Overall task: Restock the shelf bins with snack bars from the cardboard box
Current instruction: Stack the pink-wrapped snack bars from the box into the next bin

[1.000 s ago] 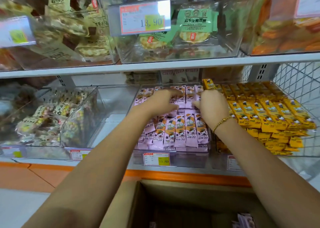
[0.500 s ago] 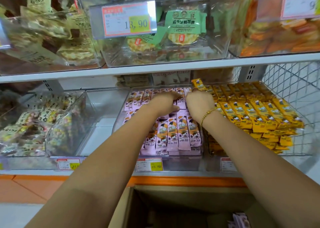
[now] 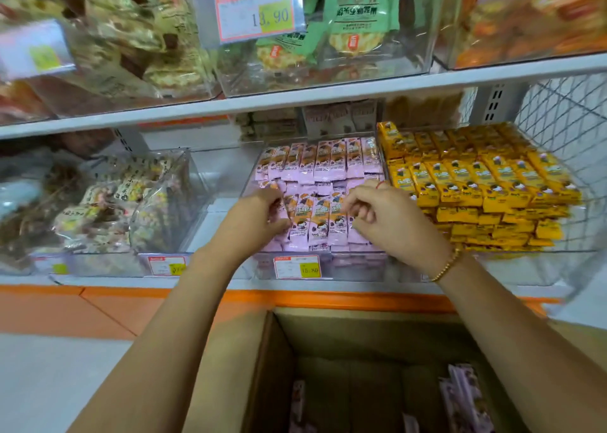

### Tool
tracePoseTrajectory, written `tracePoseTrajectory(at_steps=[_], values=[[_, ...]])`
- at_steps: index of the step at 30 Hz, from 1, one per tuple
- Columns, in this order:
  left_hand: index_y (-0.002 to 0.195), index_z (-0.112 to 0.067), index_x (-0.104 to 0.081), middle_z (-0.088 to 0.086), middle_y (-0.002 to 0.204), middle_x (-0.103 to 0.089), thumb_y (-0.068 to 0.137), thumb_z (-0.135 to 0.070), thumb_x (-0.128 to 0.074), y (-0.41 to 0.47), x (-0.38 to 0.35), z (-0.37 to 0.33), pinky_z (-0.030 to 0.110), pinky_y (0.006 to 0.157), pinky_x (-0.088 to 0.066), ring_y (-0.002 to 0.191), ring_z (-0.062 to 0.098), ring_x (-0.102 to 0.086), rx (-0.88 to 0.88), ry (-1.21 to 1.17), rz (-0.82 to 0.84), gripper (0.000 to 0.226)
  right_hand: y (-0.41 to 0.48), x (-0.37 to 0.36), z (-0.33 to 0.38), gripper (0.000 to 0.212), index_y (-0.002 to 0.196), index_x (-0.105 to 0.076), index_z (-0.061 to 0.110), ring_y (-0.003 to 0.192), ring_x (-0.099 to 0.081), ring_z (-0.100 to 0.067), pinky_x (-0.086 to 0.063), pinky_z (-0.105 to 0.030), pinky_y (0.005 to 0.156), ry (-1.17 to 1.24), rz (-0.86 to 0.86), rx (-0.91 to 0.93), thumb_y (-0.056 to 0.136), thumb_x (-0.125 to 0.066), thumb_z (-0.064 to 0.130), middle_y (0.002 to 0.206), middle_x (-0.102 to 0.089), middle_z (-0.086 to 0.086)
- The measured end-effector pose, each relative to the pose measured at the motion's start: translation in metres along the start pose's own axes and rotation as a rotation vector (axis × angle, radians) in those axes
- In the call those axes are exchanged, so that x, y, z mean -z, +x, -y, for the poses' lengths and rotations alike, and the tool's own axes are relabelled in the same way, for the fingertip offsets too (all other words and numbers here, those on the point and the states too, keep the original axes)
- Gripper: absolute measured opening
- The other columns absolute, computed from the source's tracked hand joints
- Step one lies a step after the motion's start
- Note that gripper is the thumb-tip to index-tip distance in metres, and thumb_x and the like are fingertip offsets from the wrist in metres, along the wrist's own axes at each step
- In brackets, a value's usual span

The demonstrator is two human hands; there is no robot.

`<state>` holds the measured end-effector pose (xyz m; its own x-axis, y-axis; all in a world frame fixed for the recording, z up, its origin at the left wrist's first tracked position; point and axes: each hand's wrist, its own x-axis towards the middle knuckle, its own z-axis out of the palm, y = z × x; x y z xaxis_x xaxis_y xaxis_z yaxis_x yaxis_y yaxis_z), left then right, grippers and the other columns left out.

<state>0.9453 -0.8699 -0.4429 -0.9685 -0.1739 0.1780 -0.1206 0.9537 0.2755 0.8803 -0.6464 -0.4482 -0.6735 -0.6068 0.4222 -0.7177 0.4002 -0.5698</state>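
Note:
A clear shelf bin (image 3: 328,266) holds pink snack bars in two rows, a back row (image 3: 318,163) and a front row (image 3: 313,224). My left hand (image 3: 256,219) is at the left end of the front row, with fingers and thumb curled round the outer bars. At the right end, my right hand (image 3: 387,222) has its fingers curled onto the bars there and its thumb below them. The open cardboard box (image 3: 279,367) stands below the shelf, with a few pink bars (image 3: 466,396) left at its right side.
Yellow snack bars (image 3: 476,186) fill the wire basket to the right. A clear bin of mixed sweets (image 3: 131,209) sits to the left, with an empty gap between. The upper shelf (image 3: 328,94) with bagged snacks overhangs the bins. An orange ledge (image 3: 295,296) runs under the bins.
Both hands have drawn back from the back row of pink bars to the front row. The back row now shows in full.

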Motion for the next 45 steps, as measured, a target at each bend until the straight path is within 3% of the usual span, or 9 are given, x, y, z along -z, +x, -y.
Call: tracePoseTrajectory(at_steps=[3,8,12,16,22,26,30,36,45], values=[[0.094,-0.011,-0.058,0.010,0.092,-0.063,0.085,-0.006,-0.055,-0.002,-0.008,0.014,0.031,0.065,-0.047,0.079,0.032,-0.062,-0.037,0.044,-0.088,0.011,-0.024,-0.016,-0.003,0.024,0.090,-0.068,0.017,0.067,-0.050,0.003,-0.041,-0.010,0.063,0.048,0.127,-0.021,0.079,-0.063,-0.003,0.080,-0.054,0.010],[0.133,-0.009,-0.052,0.018,0.125,-0.056,0.081,0.006,-0.053,-0.028,-0.003,0.023,0.040,0.086,-0.047,0.105,0.038,-0.058,-0.047,0.157,-0.253,0.054,-0.072,-0.037,-0.017,0.016,0.098,-0.068,0.017,0.068,-0.053,-0.001,-0.042,-0.014,0.064,0.100,0.420,-0.125,0.082,-0.069,0.011,0.081,-0.060,0.008],[0.107,-0.006,-0.061,0.009,0.103,-0.061,0.088,-0.013,-0.057,-0.094,-0.039,-0.014,0.034,0.083,-0.041,0.098,0.027,-0.055,-0.139,-0.099,-0.453,0.020,-0.126,-0.058,-0.064,0.021,0.101,-0.067,0.017,0.084,-0.057,-0.004,-0.042,-0.006,0.069,-0.014,0.747,-0.318,0.082,-0.073,0.019,0.092,-0.063,0.008],[0.091,-0.012,-0.054,0.004,0.091,-0.057,0.088,-0.018,-0.060,-0.173,-0.128,-0.025,0.036,0.075,-0.040,0.088,0.023,-0.054,0.005,-0.215,-0.171,0.009,-0.191,-0.087,-0.121,0.029,0.110,-0.060,0.018,0.099,-0.056,-0.014,-0.046,-0.025,0.080,-0.042,0.793,-0.640,0.083,-0.071,0.018,0.102,-0.057,0.005],[0.122,-0.002,-0.054,0.017,0.119,-0.054,0.085,-0.017,-0.065,-0.235,-0.190,-0.020,0.040,0.089,-0.044,0.112,0.035,-0.051,0.271,-0.057,0.066,0.042,-0.270,-0.171,-0.160,0.027,0.107,-0.060,0.005,0.087,-0.058,-0.023,-0.041,-0.025,0.061,-0.102,0.896,-0.887,0.097,-0.053,0.030,0.093,-0.058,-0.007],[0.115,-0.014,-0.056,0.002,0.107,-0.057,0.086,-0.032,-0.066,-0.262,-0.197,-0.037,0.026,0.075,-0.043,0.097,0.020,-0.057,0.271,-0.129,0.329,0.036,-0.298,-0.208,-0.174,0.034,0.125,-0.055,0.008,0.115,-0.055,-0.030,-0.043,-0.029,0.092,-0.202,0.892,-0.838,0.095,-0.048,0.023,0.128,-0.058,-0.012],[0.079,-0.027,-0.056,-0.009,0.075,-0.062,0.071,-0.050,-0.076,-0.279,-0.192,-0.035,0.026,0.062,-0.043,0.069,0.008,-0.059,0.325,-0.264,0.508,0.032,-0.298,-0.220,-0.171,0.051,0.139,-0.043,0.012,0.118,-0.055,-0.028,-0.046,-0.031,0.093,-0.265,0.903,-0.785,0.091,-0.054,0.027,0.135,-0.053,-0.013],[0.072,-0.028,-0.059,-0.009,0.069,-0.064,0.050,-0.059,-0.081,-0.292,-0.179,-0.019,0.025,0.060,-0.043,0.066,0.006,-0.060,0.360,-0.245,0.600,0.044,-0.277,-0.231,-0.158,0.034,0.114,-0.052,0.004,0.095,-0.064,-0.031,-0.040,-0.028,0.065,-0.226,0.778,-0.631,0.089,-0.059,0.026,0.104,-0.066,-0.017],[0.072,-0.022,-0.065,-0.007,0.068,-0.068,0.056,-0.065,-0.076,-0.297,-0.183,-0.013,0.031,0.062,-0.049,0.064,0.006,-0.062,0.323,-0.199,0.628,0.047,-0.308,-0.243,-0.172,0.047,0.136,-0.037,0.011,0.121,-0.049,-0.033,-0.042,-0.037,0.096,-0.214,0.881,-0.350,0.092,-0.053,0.019,0.135,-0.047,-0.017]])
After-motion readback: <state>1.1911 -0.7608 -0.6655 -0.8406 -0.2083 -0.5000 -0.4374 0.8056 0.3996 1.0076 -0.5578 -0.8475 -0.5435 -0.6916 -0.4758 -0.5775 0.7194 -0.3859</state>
